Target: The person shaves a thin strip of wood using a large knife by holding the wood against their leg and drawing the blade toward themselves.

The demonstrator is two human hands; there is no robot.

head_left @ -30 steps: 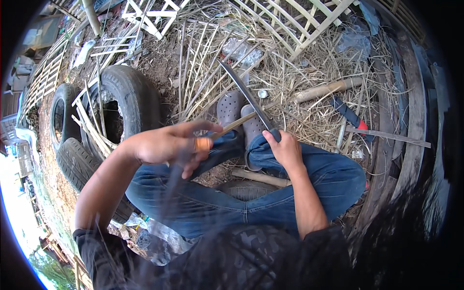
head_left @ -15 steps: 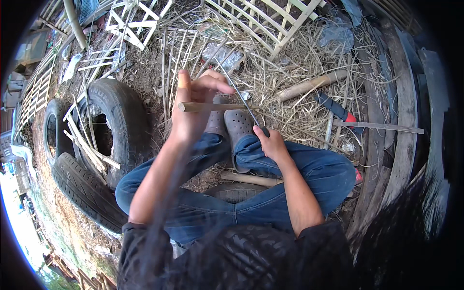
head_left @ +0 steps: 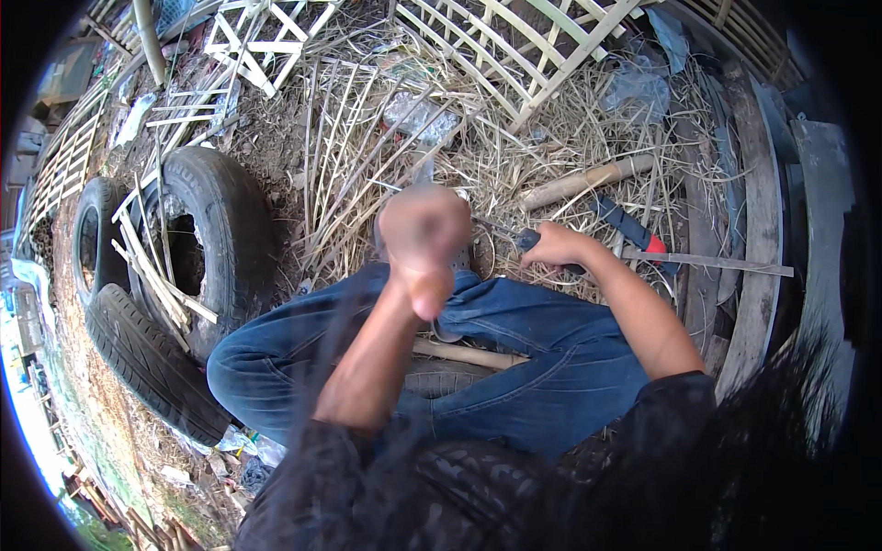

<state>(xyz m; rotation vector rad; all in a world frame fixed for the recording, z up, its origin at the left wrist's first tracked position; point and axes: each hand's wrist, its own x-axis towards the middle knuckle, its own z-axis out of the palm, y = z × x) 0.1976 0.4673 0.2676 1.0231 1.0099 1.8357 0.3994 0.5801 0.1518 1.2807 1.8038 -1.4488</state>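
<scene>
My left hand [head_left: 423, 230] is raised above my shins, curled closed, its thumb toward me. A blur covers its middle, so what it holds, if anything, is hidden. To its right, my right hand [head_left: 562, 246] is wrapped round the dark handle of a knife [head_left: 527, 240]. The knife's thin blade points left toward the left hand, where its far part is lost from sight. My legs in blue jeans [head_left: 294, 354] are bent below both hands. A short bamboo piece [head_left: 473, 354] lies between my legs, by a tyre [head_left: 436, 381].
Old tyres [head_left: 225, 243] stand at the left, split strips [head_left: 165, 275] resting on them. A bamboo length [head_left: 588, 182] lies on shavings beyond my right hand, near a dark blue and red object [head_left: 634, 225] and a flat strip [head_left: 726, 264]. Bamboo lattices [head_left: 524, 55] lie at the far side.
My left hand has come nearer and to the right, and has curled up; the bamboo stick seen in it is now out of sight. My right hand has moved right, swinging the knife flatter.
</scene>
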